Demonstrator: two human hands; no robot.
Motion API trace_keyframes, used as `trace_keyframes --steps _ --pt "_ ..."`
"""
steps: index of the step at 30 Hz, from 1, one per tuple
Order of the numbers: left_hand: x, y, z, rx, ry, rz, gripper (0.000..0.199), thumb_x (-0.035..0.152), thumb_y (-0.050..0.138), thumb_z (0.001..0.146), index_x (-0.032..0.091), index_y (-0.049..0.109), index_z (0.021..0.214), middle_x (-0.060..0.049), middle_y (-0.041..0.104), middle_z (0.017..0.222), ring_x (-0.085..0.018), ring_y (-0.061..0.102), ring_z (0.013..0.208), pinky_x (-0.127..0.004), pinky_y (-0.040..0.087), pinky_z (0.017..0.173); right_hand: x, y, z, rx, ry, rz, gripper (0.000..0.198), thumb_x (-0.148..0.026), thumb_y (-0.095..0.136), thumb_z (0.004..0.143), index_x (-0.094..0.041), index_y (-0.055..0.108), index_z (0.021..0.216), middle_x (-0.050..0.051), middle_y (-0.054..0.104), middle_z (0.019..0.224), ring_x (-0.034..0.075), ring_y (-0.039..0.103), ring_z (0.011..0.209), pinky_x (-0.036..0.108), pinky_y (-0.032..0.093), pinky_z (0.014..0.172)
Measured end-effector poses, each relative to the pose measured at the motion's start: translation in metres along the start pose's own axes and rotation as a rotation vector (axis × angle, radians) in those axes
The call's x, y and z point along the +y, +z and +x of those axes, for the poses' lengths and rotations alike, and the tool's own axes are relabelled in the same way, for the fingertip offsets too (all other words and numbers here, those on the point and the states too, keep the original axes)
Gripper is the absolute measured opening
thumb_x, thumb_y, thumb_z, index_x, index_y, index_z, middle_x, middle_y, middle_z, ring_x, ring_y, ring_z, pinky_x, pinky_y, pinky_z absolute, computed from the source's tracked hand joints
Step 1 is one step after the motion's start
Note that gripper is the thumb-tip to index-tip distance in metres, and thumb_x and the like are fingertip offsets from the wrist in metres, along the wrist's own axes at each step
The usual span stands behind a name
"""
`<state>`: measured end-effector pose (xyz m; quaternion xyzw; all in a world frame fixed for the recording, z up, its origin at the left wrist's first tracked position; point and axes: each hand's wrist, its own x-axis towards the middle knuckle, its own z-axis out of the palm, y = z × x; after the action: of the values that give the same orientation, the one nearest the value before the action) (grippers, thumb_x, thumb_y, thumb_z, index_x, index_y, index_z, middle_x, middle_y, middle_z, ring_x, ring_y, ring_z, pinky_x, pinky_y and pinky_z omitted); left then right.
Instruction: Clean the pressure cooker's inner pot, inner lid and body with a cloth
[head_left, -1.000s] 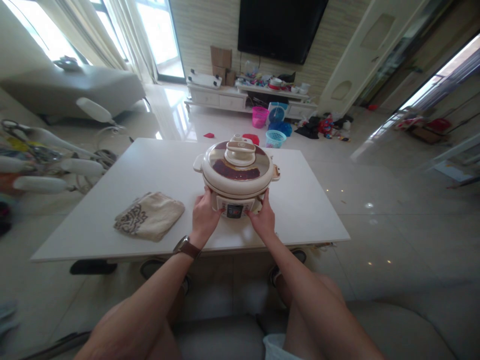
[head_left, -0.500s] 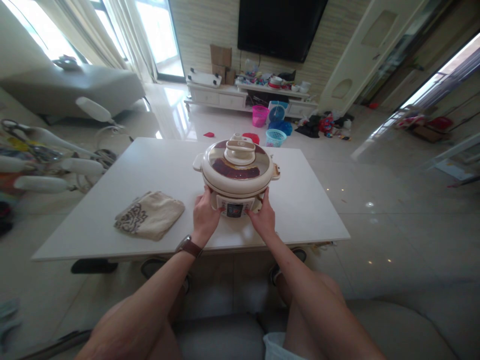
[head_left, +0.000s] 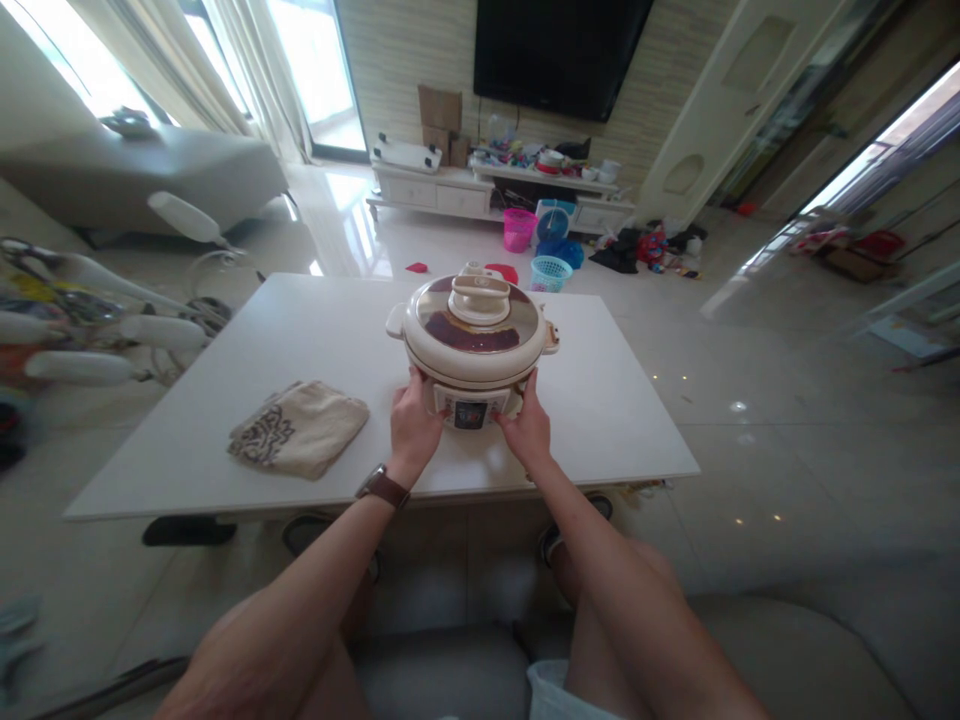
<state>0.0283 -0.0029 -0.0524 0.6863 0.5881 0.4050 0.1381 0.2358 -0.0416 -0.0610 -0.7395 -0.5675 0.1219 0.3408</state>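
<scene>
The electric cooker (head_left: 420, 350) stood upright on the white bench (head_left: 187, 390), right of the bench's middle, with its front facing the person. The unit had a round, cream-coloured body, wide at the top and narrower at the base. The lid (head_left: 472, 368) was seated on the body, and a thin dark seam ran beneath its broad, smooth, cream rim. Inside the rim, a glossy window (head_left: 480, 340) showed a dark reddish-brown, curved area toward the front and paler reflections at the sides; it could not be told whether the dark colour was a print or contents. A raised cream handle (head_left: 480, 290) with a tan top was mounted at the centre of the lid. One rounded lug (head_left: 396, 320) projected from the left side of the unit, and a second lug (head_left: 553, 338), with brown markings, projected from the right. The control panel (head_left: 470, 413) was fitted low on the front: a pale, roughly rectangular plate with a dark display at its centre and small markings on both sides, too small to read. The left hand (head_left: 415, 425) and the right hand (head_left: 528, 428) had their fingers clamped on opposite sides of the lower body, below the lid, with both thumbs against the outer areas of the panel. A folded beige cloth (head_left: 315, 430) with a dark scroll pattern lay on the bench, left of the unit and apart from it.
</scene>
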Motion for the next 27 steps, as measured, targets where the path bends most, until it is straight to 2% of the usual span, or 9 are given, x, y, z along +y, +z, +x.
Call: trace_keyframes --steps 7,10,13,17,21,24,27 --pt "-0.003 0.009 0.02 -0.018 0.025 0.023 0.092 0.013 0.078 0.076 0.018 0.044 0.161 -0.015 0.07 0.142 -0.038 0.063 0.125 -0.052 0.055 0.106 -0.003 0.002 0.022 -0.012 0.002 0.018 0.121 -0.032 0.076 0.084 -0.026 -0.007 0.172 0.015 0.042 0.171 0.038 0.062 0.14 0.052 0.056 0.108" --pt "-0.002 0.008 0.03 -0.07 -0.002 0.013 0.098 0.015 0.079 0.076 0.016 0.036 0.165 -0.018 0.069 0.144 -0.038 0.064 0.129 -0.051 0.054 0.106 -0.01 0.007 0.029 0.004 0.044 0.019 0.12 -0.033 0.076 0.085 -0.027 -0.006 0.172 0.013 0.043 0.171 0.037 0.06 0.142 0.051 0.057 0.106" --pt "0.005 0.007 0.032 -0.184 -0.103 -0.047 0.101 0.019 0.077 0.079 0.013 0.028 0.168 -0.021 0.071 0.14 -0.037 0.07 0.126 -0.046 0.056 0.101 -0.017 0.013 0.031 0.05 0.091 0.051 0.116 -0.034 0.076 0.086 -0.03 -0.001 0.173 0.012 0.048 0.168 0.036 0.062 0.14 0.05 0.058 0.104" --pt "0.016 0.01 0.021 -0.264 -0.191 -0.076 0.096 0.02 0.073 0.081 0.006 0.031 0.166 -0.026 0.069 0.142 -0.038 0.07 0.129 -0.045 0.056 0.101 -0.021 0.017 0.028 0.08 0.151 0.058 0.109 -0.033 0.076 0.087 -0.032 0.009 0.173 0.013 0.064 0.153 0.037 0.069 0.13 0.052 0.058 0.101" --pt "0.023 0.012 0.009 -0.27 -0.207 -0.114 0.099 0.021 0.073 0.08 0.004 0.028 0.167 -0.028 0.06 0.153 -0.038 0.065 0.136 -0.045 0.055 0.106 -0.021 0.015 0.026 0.081 0.185 0.031 0.104 -0.035 0.078 0.087 -0.034 0.017 0.172 0.013 0.074 0.137 0.038 0.073 0.121 0.053 0.058 0.097" --pt "0.025 0.014 0.004 -0.324 -0.251 -0.133 0.105 0.02 0.073 0.079 0.002 0.021 0.168 -0.029 0.055 0.157 -0.038 0.062 0.14 -0.045 0.053 0.111 -0.023 0.015 0.025 0.073 0.202 0.02 0.1 -0.034 0.077 0.088 -0.032 0.021 0.171 0.012 0.077 0.13 0.036 0.074 0.119 0.051 0.057 0.098" --pt "0.028 0.018 0.0 -0.371 -0.261 -0.147 0.111 0.019 0.075 0.077 0.003 0.014 0.169 -0.029 0.041 0.167 -0.038 0.053 0.149 -0.045 0.048 0.119 -0.027 0.018 0.021 0.046 0.232 0.046 0.087 -0.032 0.072 0.091 -0.029 0.03 0.168 0.01 0.078 0.128 0.032 0.074 0.121 0.045 0.056 0.102"
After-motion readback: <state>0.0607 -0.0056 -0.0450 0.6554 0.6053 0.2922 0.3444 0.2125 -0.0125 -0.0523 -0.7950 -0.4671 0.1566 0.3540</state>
